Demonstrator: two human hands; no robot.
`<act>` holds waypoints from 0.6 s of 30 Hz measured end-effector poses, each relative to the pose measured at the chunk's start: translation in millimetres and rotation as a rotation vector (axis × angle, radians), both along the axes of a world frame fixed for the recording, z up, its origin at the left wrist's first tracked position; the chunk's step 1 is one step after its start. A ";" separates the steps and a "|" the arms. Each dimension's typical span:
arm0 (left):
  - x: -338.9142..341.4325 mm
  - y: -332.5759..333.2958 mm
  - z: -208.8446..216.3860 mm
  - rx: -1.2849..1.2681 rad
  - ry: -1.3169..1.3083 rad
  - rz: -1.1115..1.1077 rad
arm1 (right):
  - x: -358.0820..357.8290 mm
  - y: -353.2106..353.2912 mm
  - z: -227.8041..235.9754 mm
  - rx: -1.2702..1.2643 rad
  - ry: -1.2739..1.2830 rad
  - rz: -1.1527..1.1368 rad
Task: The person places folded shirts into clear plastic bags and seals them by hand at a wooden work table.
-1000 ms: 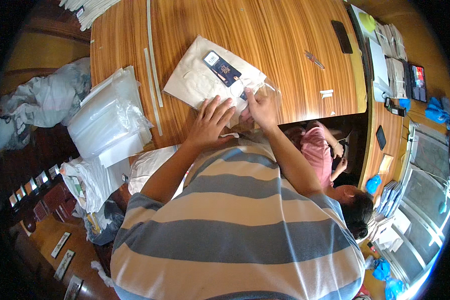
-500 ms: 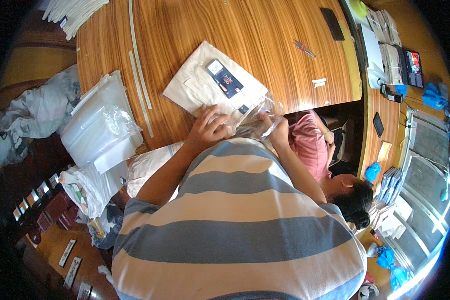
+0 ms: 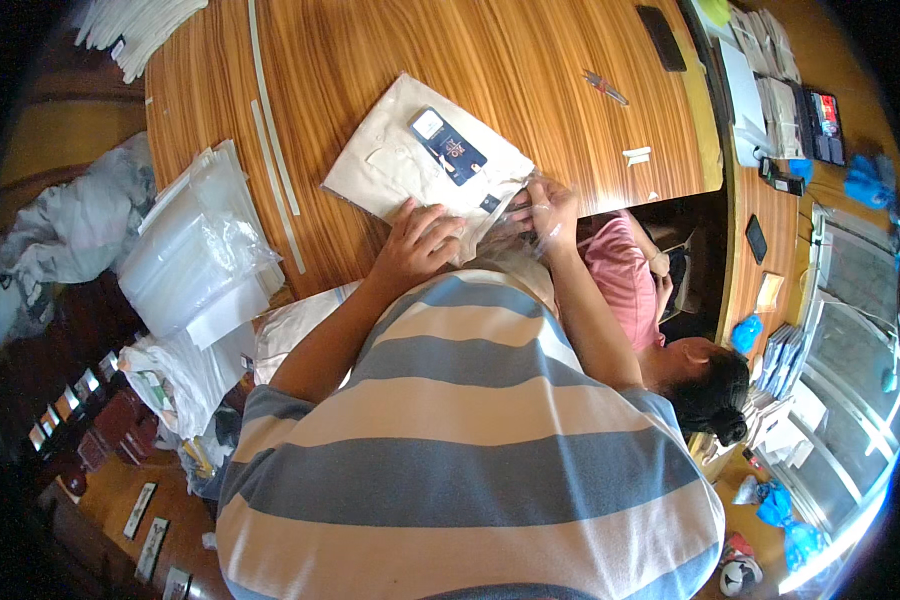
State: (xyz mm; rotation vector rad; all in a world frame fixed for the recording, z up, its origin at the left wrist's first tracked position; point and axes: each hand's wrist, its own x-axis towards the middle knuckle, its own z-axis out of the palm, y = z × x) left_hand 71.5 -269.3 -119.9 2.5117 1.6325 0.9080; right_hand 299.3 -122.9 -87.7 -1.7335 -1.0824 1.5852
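On the wooden table in front of me lies a folded off-white garment (image 3: 382,168) inside a clear plastic bag (image 3: 490,235). A navy cardboard tag (image 3: 452,147) with a pale label sits on top of the garment. My left hand (image 3: 418,240) rests on the garment's near edge, its fingers laid out over the plastic. At the bag's right corner, my right hand (image 3: 550,212) pinches the loose clear film, which bunches around its fingers. The bag's near edge is partly hidden against my striped shirt.
A stack of clear plastic bags (image 3: 195,240) lies to the left. Small snips (image 3: 605,87), white scraps (image 3: 637,156) and a dark phone-like object (image 3: 661,38) are on the table's right side. A person in pink (image 3: 618,275) sits close at my right. Folded garments (image 3: 140,30) are stacked far left.
My right hand has moved up and slightly right along the bag's corner, drawing the film with it. The left hand stays almost where it was on the garment.
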 end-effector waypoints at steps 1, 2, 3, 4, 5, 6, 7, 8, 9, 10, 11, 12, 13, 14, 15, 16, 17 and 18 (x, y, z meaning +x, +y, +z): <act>0.5 -0.8 -0.3 -0.002 0.006 0.010 | -2.0 1.3 8.2 -0.014 0.001 0.010; 0.4 -0.8 -0.8 0.006 0.022 0.009 | -6.6 3.9 15.3 0.001 -0.080 0.047; 0.7 -0.4 -0.6 0.011 0.035 0.007 | -11.6 5.3 21.6 0.015 -0.164 0.083; 1.2 -0.4 -0.3 0.016 0.049 0.006 | -14.4 6.2 24.1 0.029 -0.248 0.121; 2.1 -1.2 -0.2 0.007 0.041 0.010 | -14.0 7.6 19.3 0.028 -0.209 0.092; 2.9 -1.6 -0.9 -0.001 0.033 0.012 | -12.4 9.4 9.7 0.030 -0.172 0.062; 1.8 -1.7 -0.5 -0.009 0.029 0.013 | -10.9 9.2 -1.6 0.030 -0.131 0.030; 1.3 -1.7 0.1 -0.018 0.023 0.012 | -4.4 8.3 -9.9 0.082 -0.131 0.072; 1.5 -2.4 0.9 -0.030 0.017 0.012 | -2.7 5.4 -12.8 0.090 -0.092 0.053; 1.6 -3.0 1.7 -0.041 0.011 0.012 | -0.2 1.4 -15.2 0.098 -0.053 0.033; 1.3 -3.4 1.7 -0.035 0.019 0.019 | 2.6 -2.5 -17.3 0.107 -0.014 0.013; 2.2 -2.2 1.6 -0.028 0.027 0.026 | 3.8 -3.9 -14.3 0.108 -0.018 0.034; 3.3 -1.7 1.9 -0.020 0.036 0.033 | 5.6 -5.2 -10.9 0.110 -0.021 0.055; 3.8 -2.6 2.9 -0.036 0.008 0.021 | 8.2 -7.6 -7.0 0.114 -0.024 0.075; 2.9 -1.4 7.4 -0.046 -0.019 0.004 | 12.3 -12.1 0.2 0.057 -0.053 0.058; -1.3 4.8 11.4 -0.048 -0.038 -0.012 | 15.1 -14.9 10.3 0.011 -0.074 0.041; 1.4 0.1 8.8 -0.039 -0.055 -0.029 | 21.4 -22.7 21.5 -0.034 -0.094 0.023; 4.2 -2.5 3.5 -0.004 -0.066 -0.045 | 54.4 -37.7 2.1 0.075 0.206 0.007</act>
